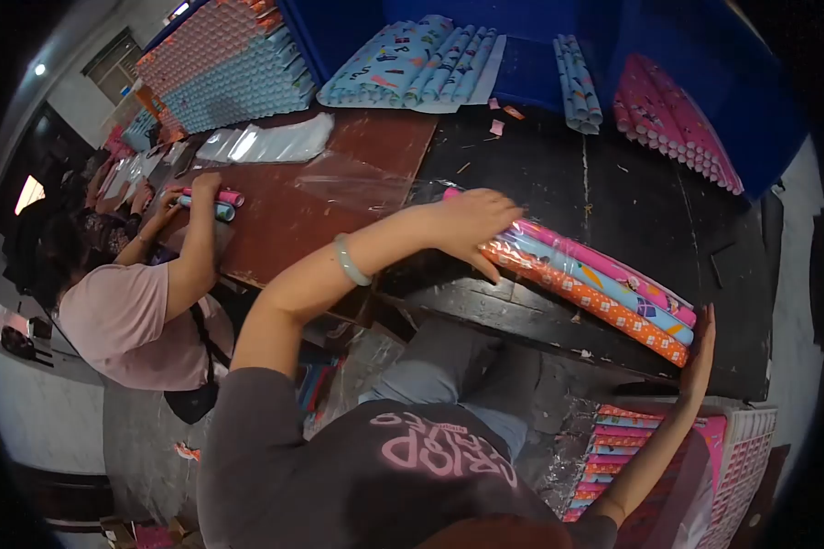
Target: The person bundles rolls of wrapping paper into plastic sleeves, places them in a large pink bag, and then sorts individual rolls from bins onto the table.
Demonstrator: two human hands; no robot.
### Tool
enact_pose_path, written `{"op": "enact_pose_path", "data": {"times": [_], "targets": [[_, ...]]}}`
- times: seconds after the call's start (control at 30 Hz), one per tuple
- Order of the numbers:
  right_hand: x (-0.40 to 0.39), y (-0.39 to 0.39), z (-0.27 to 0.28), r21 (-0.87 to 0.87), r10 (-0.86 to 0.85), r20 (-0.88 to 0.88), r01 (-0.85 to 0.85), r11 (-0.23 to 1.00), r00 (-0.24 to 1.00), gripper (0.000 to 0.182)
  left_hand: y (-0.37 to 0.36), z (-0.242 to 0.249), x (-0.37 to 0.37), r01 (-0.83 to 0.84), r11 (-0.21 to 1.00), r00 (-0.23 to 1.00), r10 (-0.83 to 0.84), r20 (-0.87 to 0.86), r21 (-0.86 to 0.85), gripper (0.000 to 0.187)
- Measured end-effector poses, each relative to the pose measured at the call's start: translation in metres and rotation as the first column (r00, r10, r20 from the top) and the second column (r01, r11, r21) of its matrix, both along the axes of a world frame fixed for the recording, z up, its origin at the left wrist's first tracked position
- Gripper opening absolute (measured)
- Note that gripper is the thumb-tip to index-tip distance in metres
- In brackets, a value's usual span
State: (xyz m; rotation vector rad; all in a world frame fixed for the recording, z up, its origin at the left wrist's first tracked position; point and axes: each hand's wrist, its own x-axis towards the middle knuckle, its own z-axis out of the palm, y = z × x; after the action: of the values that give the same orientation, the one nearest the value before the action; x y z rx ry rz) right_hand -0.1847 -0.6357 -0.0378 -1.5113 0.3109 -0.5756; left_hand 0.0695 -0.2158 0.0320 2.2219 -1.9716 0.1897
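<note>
Three wrapping-paper rolls (604, 288), pink, blue and orange, lie side by side in clear film on the dark table (568, 183). My left hand (474, 224) rests flat on their left ends, fingers spread over the film. My right hand (702, 352) presses open-palmed against their right ends at the table's front edge. A pale green bangle (350, 260) sits on my left wrist.
A person in a pink shirt (133, 320) at the left handles rolls (212, 203) on the brown table. Stacks of rolls (229, 64) fill the back; more lie on blue sheets (412, 64) (673, 119). A crate of rolls (632, 439) stands below right.
</note>
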Motion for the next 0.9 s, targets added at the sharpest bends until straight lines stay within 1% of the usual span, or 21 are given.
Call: {"op": "enact_pose_path", "data": {"times": [0.07,0.1,0.23,0.3,0.37,0.43,0.5,0.57,0.6,0.67,0.7,0.77,0.8,0.83,0.9], "targets": [[-0.003,0.005,0.009,-0.005,-0.021,-0.005,0.021,1.000,1.000,0.059,0.007,-0.003,-0.004,-0.105,0.992,0.992,0.109,-0.059,0.064,0.082],[0.010,0.029,0.021,0.002,-0.025,-0.013,0.025,1.000,1.000,0.059,0.003,-0.003,-0.010,-0.129,0.989,0.991,0.131,-0.019,0.069,0.074],[0.027,0.079,0.049,0.042,-0.012,-0.031,0.013,0.999,0.999,0.061,-0.014,-0.006,-0.018,-0.091,0.996,0.996,0.091,-0.017,0.009,0.074],[0.036,0.098,0.055,0.074,0.004,-0.028,-0.002,0.997,1.000,0.061,-0.019,-0.005,-0.026,-0.060,0.997,0.998,0.060,0.013,-0.050,0.073],[0.039,0.111,0.053,0.116,0.032,-0.018,-0.029,0.993,0.999,0.062,-0.027,-0.006,-0.035,-0.078,0.995,0.996,0.080,0.032,-0.059,0.073],[0.045,0.120,0.048,0.159,0.081,-0.004,-0.079,0.984,0.997,0.063,-0.037,-0.001,-0.048,-0.102,0.991,0.995,0.103,0.005,-0.090,0.070],[0.052,0.127,0.045,0.155,0.129,-0.023,-0.124,0.980,0.991,0.064,-0.053,0.000,-0.059,-0.114,0.991,0.993,0.116,0.027,-0.074,0.067],[0.055,0.132,0.039,0.199,0.156,0.000,-0.153,0.968,0.988,0.063,-0.070,-0.003,-0.070,-0.135,0.984,0.991,0.137,0.008,-0.115,0.066],[0.057,0.137,0.040,0.202,0.173,0.003,-0.170,0.964,0.985,0.063,-0.077,-0.004,-0.074,-0.133,0.980,0.991,0.135,0.002,-0.146,0.067],[0.058,0.150,0.042,0.132,0.127,-0.036,-0.122,0.984,0.991,0.063,-0.091,-0.006,-0.084,-0.133,0.970,0.990,0.140,0.017,-0.204,0.068],[0.061,0.152,0.039,0.137,0.137,-0.035,-0.131,0.982,0.990,0.063,-0.098,-0.009,-0.089,-0.143,0.970,0.989,0.149,0.018,-0.199,0.068],[0.067,0.154,0.035,0.119,0.151,-0.010,-0.149,0.982,0.988,0.062,-0.110,-0.014,-0.096,-0.156,0.946,0.983,0.177,0.049,-0.286,0.067],[0.068,0.154,0.034,0.110,0.157,-0.001,-0.155,0.982,0.988,0.062,-0.115,-0.014,-0.098,-0.182,0.959,0.983,0.182,-0.017,-0.217,0.074],[0.068,0.154,0.030,0.101,0.160,0.007,-0.159,0.982,0.987,0.062,-0.117,-0.017,-0.098,-0.185,0.959,0.983,0.185,-0.020,-0.213,0.074],[0.070,0.141,0.014,0.098,0.157,0.015,-0.158,0.983,0.987,0.062,-0.118,-0.017,-0.094,-0.099,0.943,0.995,0.097,-0.021,-0.319,0.089]]}}
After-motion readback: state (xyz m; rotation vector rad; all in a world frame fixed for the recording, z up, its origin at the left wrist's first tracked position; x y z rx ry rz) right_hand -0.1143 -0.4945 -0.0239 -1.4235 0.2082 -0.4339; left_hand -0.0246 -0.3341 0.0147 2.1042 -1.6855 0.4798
